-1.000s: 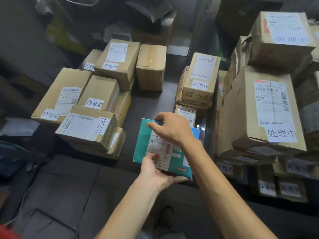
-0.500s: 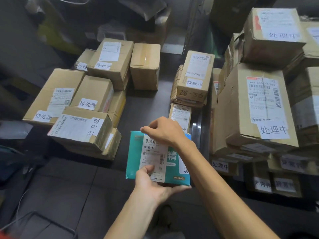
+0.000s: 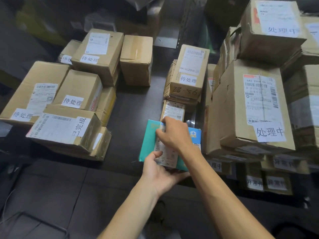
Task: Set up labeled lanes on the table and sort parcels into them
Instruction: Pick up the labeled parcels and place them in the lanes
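Teal parcel (image 3: 148, 140) lies at the near edge of the surface (image 3: 131, 107), its long axis running from your left grip (image 3: 158, 171), which clasps the near end with thumb on the label (image 3: 166, 152), to your right grip (image 3: 174, 133), fingers curled over the far end.

Right hand (image 3: 174, 135) covers the top of the label (image 3: 165, 152) and the far edge of the parcel (image 3: 148, 142). The fingers of the left hand (image 3: 158, 173) are hidden beneath its near edge. Label print is too blurred to read. Boxes (image 3: 309, 100) at right are cut by the frame edge. Tags on the low boxes (image 3: 276, 183) are blurred. The far-left tag (image 3: 66, 59) is half hidden.
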Demonstrator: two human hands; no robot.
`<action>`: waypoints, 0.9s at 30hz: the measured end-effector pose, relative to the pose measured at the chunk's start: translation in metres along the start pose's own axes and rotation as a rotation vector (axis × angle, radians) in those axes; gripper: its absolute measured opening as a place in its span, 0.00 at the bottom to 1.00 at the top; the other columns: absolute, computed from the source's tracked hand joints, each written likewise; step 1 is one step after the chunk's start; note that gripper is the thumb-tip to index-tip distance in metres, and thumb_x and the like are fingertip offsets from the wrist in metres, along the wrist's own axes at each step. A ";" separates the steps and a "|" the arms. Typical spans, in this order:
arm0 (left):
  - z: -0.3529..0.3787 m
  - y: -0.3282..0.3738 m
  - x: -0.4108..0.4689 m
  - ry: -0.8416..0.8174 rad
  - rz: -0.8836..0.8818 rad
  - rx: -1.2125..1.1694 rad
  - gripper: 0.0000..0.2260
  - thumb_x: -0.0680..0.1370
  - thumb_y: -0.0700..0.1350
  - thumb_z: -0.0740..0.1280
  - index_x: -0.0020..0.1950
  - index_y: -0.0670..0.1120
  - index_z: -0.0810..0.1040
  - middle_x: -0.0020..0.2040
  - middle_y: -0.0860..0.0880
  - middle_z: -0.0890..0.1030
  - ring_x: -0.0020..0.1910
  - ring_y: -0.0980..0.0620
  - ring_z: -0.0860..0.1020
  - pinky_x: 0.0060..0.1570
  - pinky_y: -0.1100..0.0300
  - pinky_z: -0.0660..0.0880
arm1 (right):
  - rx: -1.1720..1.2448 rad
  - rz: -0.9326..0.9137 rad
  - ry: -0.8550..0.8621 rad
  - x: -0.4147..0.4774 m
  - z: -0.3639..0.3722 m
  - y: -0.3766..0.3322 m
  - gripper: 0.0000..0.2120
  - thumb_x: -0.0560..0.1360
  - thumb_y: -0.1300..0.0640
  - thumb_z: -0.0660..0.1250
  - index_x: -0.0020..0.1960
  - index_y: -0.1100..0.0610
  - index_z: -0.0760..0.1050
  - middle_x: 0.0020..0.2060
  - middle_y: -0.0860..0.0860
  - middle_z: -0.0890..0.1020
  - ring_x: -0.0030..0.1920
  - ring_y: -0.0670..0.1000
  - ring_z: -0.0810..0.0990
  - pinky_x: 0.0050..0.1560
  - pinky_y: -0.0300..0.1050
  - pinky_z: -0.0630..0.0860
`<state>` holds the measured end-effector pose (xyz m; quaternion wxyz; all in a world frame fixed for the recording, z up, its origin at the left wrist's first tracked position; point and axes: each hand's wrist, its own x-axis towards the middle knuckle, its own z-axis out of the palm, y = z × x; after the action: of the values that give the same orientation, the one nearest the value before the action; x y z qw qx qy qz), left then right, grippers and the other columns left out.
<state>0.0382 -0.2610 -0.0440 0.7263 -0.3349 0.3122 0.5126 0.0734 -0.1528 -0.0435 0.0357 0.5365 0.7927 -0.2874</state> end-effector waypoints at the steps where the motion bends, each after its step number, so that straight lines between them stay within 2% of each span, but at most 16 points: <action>1: 0.000 -0.001 0.002 -0.011 -0.006 0.017 0.22 0.79 0.48 0.59 0.69 0.38 0.75 0.64 0.29 0.78 0.63 0.29 0.76 0.49 0.30 0.76 | 0.007 0.007 0.006 0.001 0.002 0.003 0.11 0.80 0.47 0.66 0.57 0.53 0.73 0.58 0.51 0.83 0.52 0.52 0.81 0.59 0.50 0.71; 5: -0.001 -0.001 0.005 -0.012 -0.027 0.110 0.22 0.79 0.47 0.59 0.70 0.38 0.74 0.62 0.31 0.80 0.58 0.32 0.79 0.52 0.37 0.80 | 0.035 0.002 0.018 0.002 0.003 0.006 0.11 0.79 0.47 0.67 0.56 0.52 0.73 0.58 0.51 0.83 0.53 0.53 0.81 0.62 0.55 0.75; 9: -0.019 0.004 0.010 0.095 -0.025 0.501 0.18 0.79 0.49 0.57 0.61 0.41 0.78 0.50 0.37 0.85 0.51 0.38 0.83 0.55 0.44 0.74 | 0.007 -0.013 0.023 0.000 0.008 0.006 0.12 0.80 0.46 0.65 0.58 0.52 0.74 0.58 0.50 0.82 0.54 0.52 0.80 0.62 0.54 0.74; 12: -0.029 0.016 0.011 0.151 -0.034 0.633 0.19 0.80 0.49 0.57 0.64 0.39 0.77 0.57 0.35 0.84 0.58 0.37 0.82 0.60 0.42 0.73 | -0.017 -0.028 0.031 -0.003 0.009 0.008 0.13 0.81 0.46 0.64 0.60 0.53 0.74 0.59 0.50 0.81 0.55 0.51 0.78 0.62 0.49 0.69; 16: -0.032 0.016 0.012 0.148 0.004 0.666 0.20 0.81 0.49 0.56 0.66 0.40 0.76 0.58 0.35 0.84 0.58 0.38 0.83 0.62 0.42 0.75 | -0.001 -0.038 0.040 -0.009 0.007 0.009 0.15 0.81 0.48 0.65 0.64 0.54 0.73 0.62 0.51 0.80 0.59 0.50 0.75 0.67 0.48 0.63; 20: -0.033 0.012 0.007 0.139 0.036 0.642 0.19 0.82 0.50 0.56 0.67 0.41 0.76 0.57 0.36 0.84 0.58 0.38 0.83 0.58 0.43 0.77 | 0.071 -0.029 0.078 -0.019 0.006 0.010 0.18 0.80 0.49 0.66 0.67 0.54 0.72 0.65 0.51 0.78 0.63 0.51 0.74 0.66 0.50 0.68; 23: -0.031 0.011 -0.003 0.153 0.068 0.601 0.20 0.83 0.50 0.55 0.68 0.40 0.74 0.59 0.35 0.83 0.60 0.38 0.82 0.61 0.42 0.77 | 0.134 -0.034 0.118 -0.029 0.004 0.006 0.19 0.80 0.50 0.66 0.69 0.54 0.73 0.67 0.51 0.78 0.66 0.52 0.73 0.65 0.51 0.70; 27: -0.026 0.014 -0.028 0.175 0.124 0.517 0.20 0.82 0.50 0.57 0.66 0.37 0.74 0.60 0.34 0.82 0.60 0.39 0.82 0.58 0.44 0.78 | 0.202 -0.120 0.150 -0.043 -0.004 -0.016 0.18 0.81 0.52 0.65 0.69 0.56 0.75 0.67 0.53 0.79 0.69 0.53 0.72 0.67 0.50 0.69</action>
<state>0.0142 -0.2937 -0.0391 0.7254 -0.1617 0.5139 0.4285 0.0787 -0.1910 -0.0173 -0.0950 0.5089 0.7908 -0.3266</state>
